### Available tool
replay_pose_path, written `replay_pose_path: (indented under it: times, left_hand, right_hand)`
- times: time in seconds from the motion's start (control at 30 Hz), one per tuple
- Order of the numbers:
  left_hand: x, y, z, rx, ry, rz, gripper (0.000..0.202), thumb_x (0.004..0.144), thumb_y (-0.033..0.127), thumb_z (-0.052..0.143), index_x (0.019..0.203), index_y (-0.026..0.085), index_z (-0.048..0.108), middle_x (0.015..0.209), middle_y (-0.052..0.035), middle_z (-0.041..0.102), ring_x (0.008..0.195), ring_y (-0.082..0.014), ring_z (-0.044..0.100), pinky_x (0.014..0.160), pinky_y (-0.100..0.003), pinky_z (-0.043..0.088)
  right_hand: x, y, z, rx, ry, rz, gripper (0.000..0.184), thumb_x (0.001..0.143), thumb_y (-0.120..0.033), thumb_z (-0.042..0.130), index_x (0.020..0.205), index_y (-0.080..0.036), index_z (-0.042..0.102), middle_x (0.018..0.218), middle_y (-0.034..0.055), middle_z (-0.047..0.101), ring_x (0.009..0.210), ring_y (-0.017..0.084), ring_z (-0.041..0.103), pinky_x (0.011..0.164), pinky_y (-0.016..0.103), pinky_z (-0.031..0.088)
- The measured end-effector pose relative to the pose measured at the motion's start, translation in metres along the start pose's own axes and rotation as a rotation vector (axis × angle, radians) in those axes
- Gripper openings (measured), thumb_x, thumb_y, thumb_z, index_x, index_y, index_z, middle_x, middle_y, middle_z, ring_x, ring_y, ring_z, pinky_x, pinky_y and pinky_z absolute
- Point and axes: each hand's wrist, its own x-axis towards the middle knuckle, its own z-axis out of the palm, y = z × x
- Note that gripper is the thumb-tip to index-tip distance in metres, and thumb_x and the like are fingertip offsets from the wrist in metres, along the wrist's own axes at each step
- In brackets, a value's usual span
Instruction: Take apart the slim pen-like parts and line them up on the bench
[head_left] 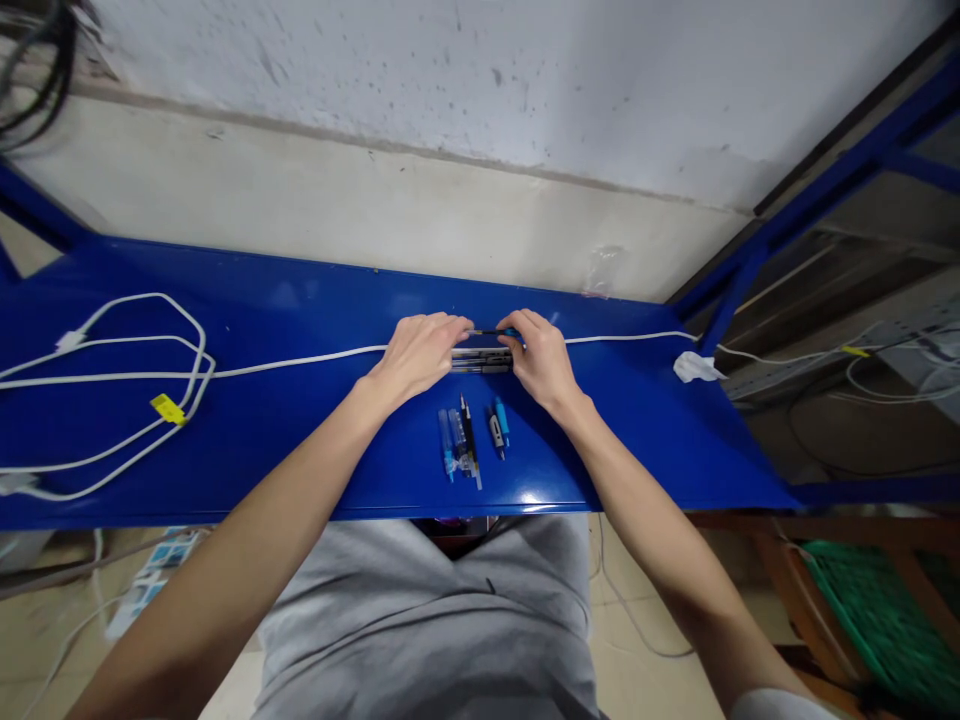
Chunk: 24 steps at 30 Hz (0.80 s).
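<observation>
A slim dark pen (pixel 489 332) with a blue part at its right end is held level between my two hands. My left hand (pixel 424 350) pinches its left end, and my right hand (pixel 541 355) closes on the blue end. Just below the fingers, several pens (pixel 480 362) lie side by side, partly covered by both hands. Nearer me are clear pen barrels (pixel 448 440), a dark refill (pixel 469 435), a grey pen part (pixel 495 428) and a light-blue pen part (pixel 502 418).
All this lies on a blue shelf (pixel 300 440) against a wall (pixel 420 190). A white cable (pixel 300 360) runs behind my hands and loops at left, with a yellow tag (pixel 168 409). At right sit a crumpled white tissue (pixel 697 367) and a blue metal frame (pixel 739 290).
</observation>
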Motion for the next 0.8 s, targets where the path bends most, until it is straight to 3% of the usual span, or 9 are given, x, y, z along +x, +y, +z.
replay_pose_path:
  times: [0.1, 0.23, 0.3, 0.47, 0.6, 0.7, 0.8]
  left_hand:
    - [-0.001, 0.002, -0.001, -0.002, 0.015, 0.073, 0.05, 0.095, 0.006, 0.041, 0.139, 0.025, 0.057, 0.119, -0.0082, 0.071, 0.109, -0.0239, 0.067, 0.085, -0.034, 0.049]
    - [-0.002, 0.006, 0.001, -0.022, 0.075, 0.152, 0.029, 0.103, 0.022, 0.04, 0.12, 0.02, 0.064, 0.11, -0.0098, 0.068, 0.102, -0.0247, 0.066, 0.077, -0.034, 0.048]
    - [-0.001, 0.006, 0.002, -0.031, 0.115, 0.151, 0.029, 0.106, 0.031, 0.04, 0.11, 0.02, 0.066, 0.101, -0.0083, 0.067, 0.094, -0.0233, 0.065, 0.07, -0.032, 0.045]
    - [-0.001, -0.01, 0.001, -0.062, 0.317, 0.004, 0.026, 0.102, 0.021, 0.044, 0.091, 0.021, 0.067, 0.087, -0.0052, 0.066, 0.086, -0.0212, 0.062, 0.065, -0.031, 0.039]
    - [-0.003, -0.027, -0.001, -0.179, 0.483, -0.117, 0.022, 0.099, 0.019, 0.047, 0.088, 0.021, 0.066, 0.086, -0.0038, 0.066, 0.084, -0.0195, 0.062, 0.07, -0.031, 0.04]
    - [-0.003, -0.029, -0.001, -0.245, 0.511, -0.141, 0.02, 0.099, 0.019, 0.049, 0.088, 0.021, 0.066, 0.086, -0.0028, 0.067, 0.082, -0.0184, 0.061, 0.07, -0.03, 0.04]
    - [-0.003, -0.025, 0.0, -0.278, 0.486, -0.127, 0.021, 0.099, 0.019, 0.048, 0.088, 0.021, 0.066, 0.087, -0.0025, 0.067, 0.082, -0.0179, 0.061, 0.07, -0.03, 0.04]
  right_hand:
    - [-0.001, -0.005, -0.001, -0.027, -0.032, -0.037, 0.026, 0.099, -0.009, 0.042, 0.111, -0.019, 0.063, 0.106, 0.0106, 0.065, 0.097, 0.025, 0.059, 0.085, 0.035, 0.044]
    - [-0.001, -0.008, 0.001, -0.021, -0.05, -0.069, 0.016, 0.103, -0.023, 0.049, 0.106, -0.019, 0.064, 0.1, 0.0093, 0.064, 0.093, 0.024, 0.057, 0.084, 0.034, 0.044]
    - [0.0, -0.005, 0.0, 0.012, -0.041, -0.06, 0.018, 0.104, -0.026, 0.05, 0.1, -0.019, 0.066, 0.096, 0.0078, 0.064, 0.089, 0.022, 0.057, 0.082, 0.033, 0.044]
    - [0.003, 0.008, -0.01, 0.11, 0.158, 0.006, 0.024, 0.104, -0.028, 0.05, 0.09, -0.019, 0.067, 0.089, 0.0063, 0.065, 0.085, 0.02, 0.059, 0.079, 0.032, 0.044]
    - [0.004, 0.01, -0.022, 0.236, 0.261, 0.137, 0.03, 0.102, -0.039, 0.054, 0.084, -0.019, 0.067, 0.081, 0.0035, 0.065, 0.074, 0.017, 0.056, 0.07, 0.029, 0.042]
    - [0.003, -0.001, -0.026, 0.41, 0.102, 0.181, 0.042, 0.1, -0.048, 0.057, 0.073, -0.017, 0.067, 0.068, 0.0003, 0.062, 0.064, 0.014, 0.052, 0.065, 0.027, 0.039]
    - [0.002, -0.019, -0.027, 0.565, -0.294, 0.094, 0.043, 0.096, -0.05, 0.064, 0.071, -0.015, 0.072, 0.068, 0.0011, 0.066, 0.066, 0.014, 0.057, 0.068, 0.027, 0.042]
